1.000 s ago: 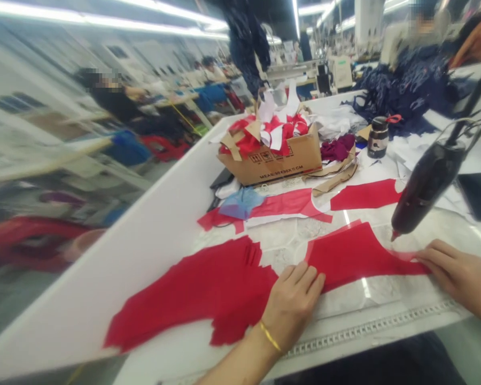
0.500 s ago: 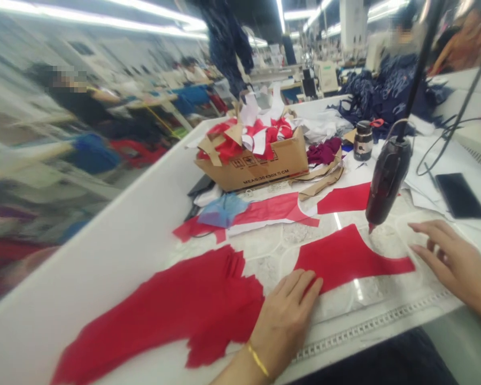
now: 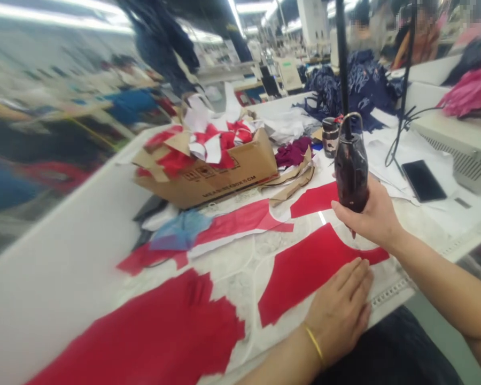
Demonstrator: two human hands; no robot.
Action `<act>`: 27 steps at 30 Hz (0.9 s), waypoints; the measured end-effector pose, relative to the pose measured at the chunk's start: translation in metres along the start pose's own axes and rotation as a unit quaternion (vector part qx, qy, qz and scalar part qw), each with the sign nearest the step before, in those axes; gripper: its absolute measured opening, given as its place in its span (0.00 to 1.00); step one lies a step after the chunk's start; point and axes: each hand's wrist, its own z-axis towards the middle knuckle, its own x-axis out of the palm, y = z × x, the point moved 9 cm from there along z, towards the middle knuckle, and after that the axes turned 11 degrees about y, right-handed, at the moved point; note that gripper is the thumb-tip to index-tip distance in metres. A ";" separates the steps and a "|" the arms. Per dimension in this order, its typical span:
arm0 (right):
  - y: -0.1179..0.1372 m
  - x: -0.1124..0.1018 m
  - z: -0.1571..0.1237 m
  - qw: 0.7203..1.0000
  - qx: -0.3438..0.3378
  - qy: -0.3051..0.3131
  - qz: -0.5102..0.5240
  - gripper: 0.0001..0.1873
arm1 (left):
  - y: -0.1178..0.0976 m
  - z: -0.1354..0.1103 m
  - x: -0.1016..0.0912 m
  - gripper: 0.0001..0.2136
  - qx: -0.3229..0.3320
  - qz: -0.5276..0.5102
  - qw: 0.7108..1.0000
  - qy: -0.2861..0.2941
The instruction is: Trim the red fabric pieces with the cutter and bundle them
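My left hand [image 3: 340, 307] lies flat with fingers stretched out on the near corner of a red fabric piece [image 3: 304, 267] spread on the white table [image 3: 64, 289]. My right hand [image 3: 371, 214] is wrapped around a dark hanging hand tool [image 3: 350, 168] that dangles from a black cord, its tip just above the right end of that red piece. A larger stack of red fabric [image 3: 156, 337] lies to the left, near the table's front edge.
A cardboard box [image 3: 220, 168] stuffed with red and white scraps stands behind. Other red cut pieces [image 3: 240, 219], a blue scrap [image 3: 180, 232], tan pattern strips [image 3: 291, 184], a dark jar [image 3: 329, 136] and a black phone [image 3: 423, 181] lie around. People work at tables beyond.
My right hand left the fabric's right tip and took hold of the hanging tool. My left hand slid right along the red piece. The view swung to the right.
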 end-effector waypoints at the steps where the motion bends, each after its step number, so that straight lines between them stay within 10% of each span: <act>1: -0.001 -0.004 -0.002 1.000 0.003 -0.004 0.008 0.08 | -0.003 0.005 0.004 0.21 0.009 -0.010 1.000 0.005; 27: -0.016 -0.054 -0.055 0.993 0.086 -0.072 0.026 0.14 | -0.010 0.024 0.021 0.28 0.015 0.013 1.000 -0.006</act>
